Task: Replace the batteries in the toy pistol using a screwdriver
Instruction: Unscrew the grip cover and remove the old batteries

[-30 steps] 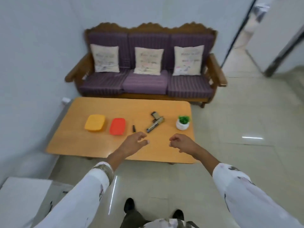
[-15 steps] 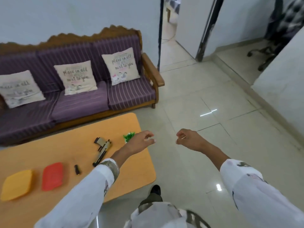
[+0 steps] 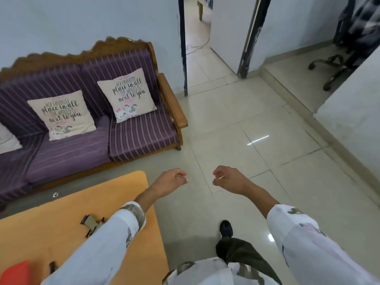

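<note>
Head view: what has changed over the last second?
The view swung right: the table slid to the lower left, and the plant and yellow box left the frame. The left hand and right hand now hang over the floor past the table's edge. Unchanged: the pistol lies on the table untouched; both hands are loosely curled, holding nothing.

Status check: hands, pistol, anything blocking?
Left hand and right hand loosely curled, empty, over the floor. Toy pistol untouched on orange table, partly hidden by left sleeve. No obstacle seen.
</note>
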